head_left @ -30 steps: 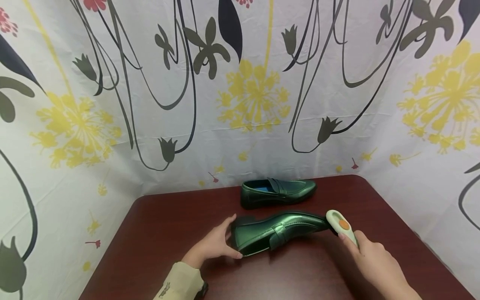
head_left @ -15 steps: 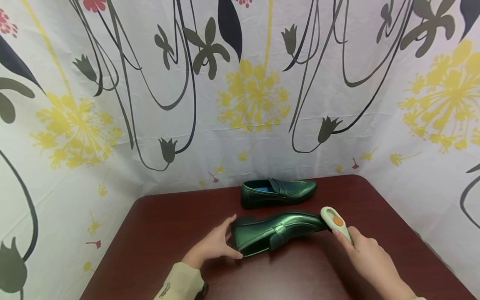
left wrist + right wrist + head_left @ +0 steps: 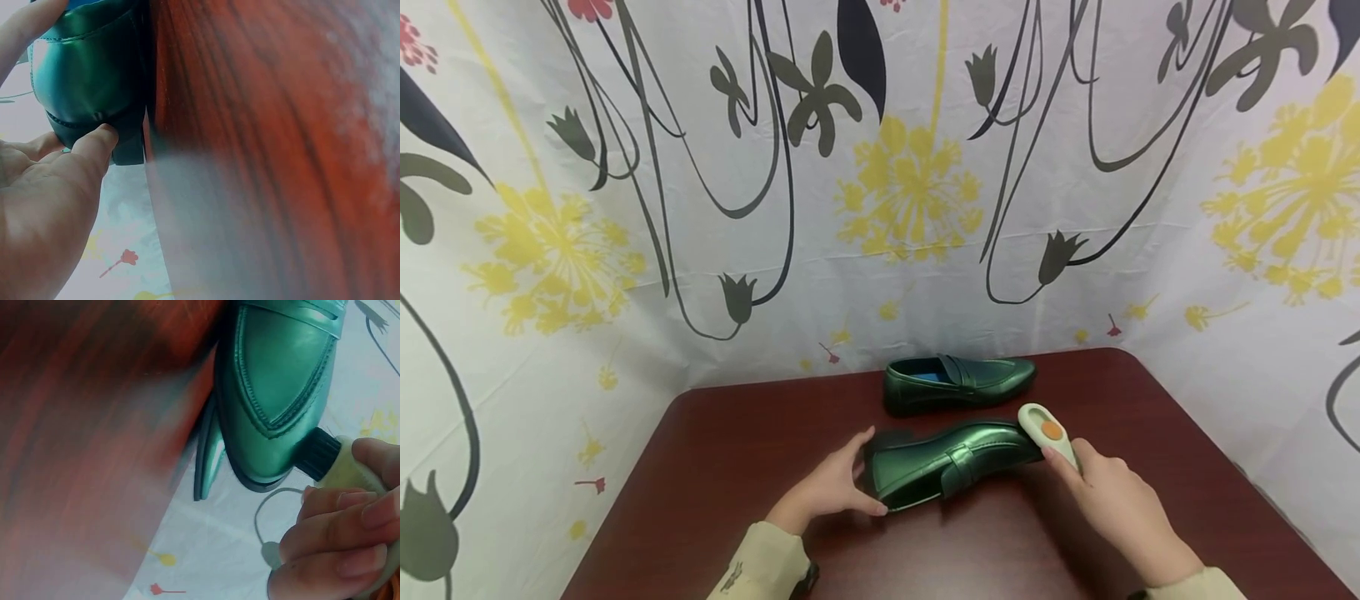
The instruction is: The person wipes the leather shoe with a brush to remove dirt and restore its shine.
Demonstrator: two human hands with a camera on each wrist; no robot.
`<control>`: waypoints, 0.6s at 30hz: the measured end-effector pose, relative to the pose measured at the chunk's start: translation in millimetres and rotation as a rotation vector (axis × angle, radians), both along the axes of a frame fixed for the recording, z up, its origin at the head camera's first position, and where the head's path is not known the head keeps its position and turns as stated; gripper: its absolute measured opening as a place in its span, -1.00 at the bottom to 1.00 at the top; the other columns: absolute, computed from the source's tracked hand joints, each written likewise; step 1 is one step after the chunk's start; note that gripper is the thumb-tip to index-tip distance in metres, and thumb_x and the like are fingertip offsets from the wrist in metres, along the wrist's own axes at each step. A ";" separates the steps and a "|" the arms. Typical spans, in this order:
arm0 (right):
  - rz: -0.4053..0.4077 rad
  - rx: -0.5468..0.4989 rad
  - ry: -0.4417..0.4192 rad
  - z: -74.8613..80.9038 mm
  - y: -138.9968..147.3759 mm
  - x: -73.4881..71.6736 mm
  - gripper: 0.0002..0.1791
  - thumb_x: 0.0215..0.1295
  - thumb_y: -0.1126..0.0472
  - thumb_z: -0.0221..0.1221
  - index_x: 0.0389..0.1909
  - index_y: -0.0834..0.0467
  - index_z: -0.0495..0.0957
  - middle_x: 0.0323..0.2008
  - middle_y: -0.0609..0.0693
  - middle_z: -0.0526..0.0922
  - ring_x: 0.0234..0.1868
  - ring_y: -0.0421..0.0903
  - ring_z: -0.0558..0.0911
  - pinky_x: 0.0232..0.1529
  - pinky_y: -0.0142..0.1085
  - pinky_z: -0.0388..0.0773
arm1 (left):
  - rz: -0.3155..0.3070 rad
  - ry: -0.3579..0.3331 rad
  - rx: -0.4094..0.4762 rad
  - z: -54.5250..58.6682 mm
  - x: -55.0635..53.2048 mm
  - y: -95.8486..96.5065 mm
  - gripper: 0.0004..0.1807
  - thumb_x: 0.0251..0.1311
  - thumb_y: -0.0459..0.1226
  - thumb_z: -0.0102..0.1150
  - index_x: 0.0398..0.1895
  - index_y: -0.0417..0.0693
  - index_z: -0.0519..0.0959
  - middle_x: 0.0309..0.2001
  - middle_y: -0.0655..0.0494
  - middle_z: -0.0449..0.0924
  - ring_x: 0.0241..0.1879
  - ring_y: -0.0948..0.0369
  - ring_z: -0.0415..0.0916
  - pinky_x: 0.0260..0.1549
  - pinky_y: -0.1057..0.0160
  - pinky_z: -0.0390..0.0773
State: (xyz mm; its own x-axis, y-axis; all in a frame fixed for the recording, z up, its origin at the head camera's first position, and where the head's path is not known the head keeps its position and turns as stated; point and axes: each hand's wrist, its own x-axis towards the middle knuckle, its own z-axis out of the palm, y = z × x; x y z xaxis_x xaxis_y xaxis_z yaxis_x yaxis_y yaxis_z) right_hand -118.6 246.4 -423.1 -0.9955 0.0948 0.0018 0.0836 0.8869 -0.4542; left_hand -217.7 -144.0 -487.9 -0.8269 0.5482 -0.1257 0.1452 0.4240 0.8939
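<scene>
A shiny green loafer lies tilted on its side in the middle of the table, its opening facing the person. My left hand grips it at the heel, thumb and fingers spread around the back; the left wrist view shows fingertips against the heel. In my right hand is a small shoe brush with a pale green handle and an orange oval. Its dark bristles meet the loafer's toe in the right wrist view. Part of the brush handle is hidden by the fingers.
The matching green loafer, with a blue insole, stands upright behind, near the back edge of the dark red-brown table. A white cloth with printed flowers hangs around the back and sides.
The right hand has moved the brush leftward and slightly up along the loafer's toe. The left hand and both loafers have stayed in place.
</scene>
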 end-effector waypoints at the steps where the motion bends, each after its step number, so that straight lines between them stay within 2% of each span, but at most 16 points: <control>1: 0.002 0.004 0.000 1.3 -1.3 -0.9 -0.27 0.46 -0.48 -0.25 -0.19 0.15 0.39 -0.61 0.00 0.39 -0.57 -0.06 0.42 -0.61 -0.20 0.26 | -0.001 0.001 -0.002 0.3 0.0 0.2 0.34 -0.12 -0.20 0.66 0.65 -0.02 -0.10 0.64 0.02 -0.12 0.56 -0.08 0.10 0.37 -0.02 0.38; 5: 0.017 0.031 0.002 5.7 -6.9 -4.8 -0.26 0.45 -0.48 -0.25 -0.18 0.16 0.40 -0.59 0.01 0.43 -0.56 -0.05 0.44 -0.61 -0.17 0.27 | -0.002 0.006 -0.010 1.3 0.2 0.5 0.34 -0.13 -0.21 0.66 0.65 -0.03 -0.10 0.64 0.00 -0.13 0.55 -0.09 0.11 0.37 -0.03 0.38; 10: 0.046 0.079 0.044 7.7 -16.2 -7.9 -0.28 0.47 -0.46 -0.23 -0.16 0.17 0.41 -0.60 0.01 0.45 -0.60 -0.02 0.44 -0.64 -0.14 0.27 | -0.002 0.009 -0.011 1.9 0.5 0.9 0.34 -0.13 -0.22 0.66 0.64 -0.03 -0.09 0.64 0.00 -0.13 0.55 -0.10 0.10 0.36 -0.03 0.38; 18: 0.085 0.143 0.122 11.9 -31.6 -11.3 -0.38 0.50 -0.38 -0.13 -0.30 0.14 0.38 -0.67 0.01 0.39 -0.68 -0.03 0.39 -0.67 -0.17 0.23 | 0.005 0.008 -0.011 1.4 0.1 1.4 0.34 -0.14 -0.21 0.66 0.64 -0.02 -0.08 0.64 0.01 -0.11 0.55 -0.08 0.11 0.37 -0.03 0.37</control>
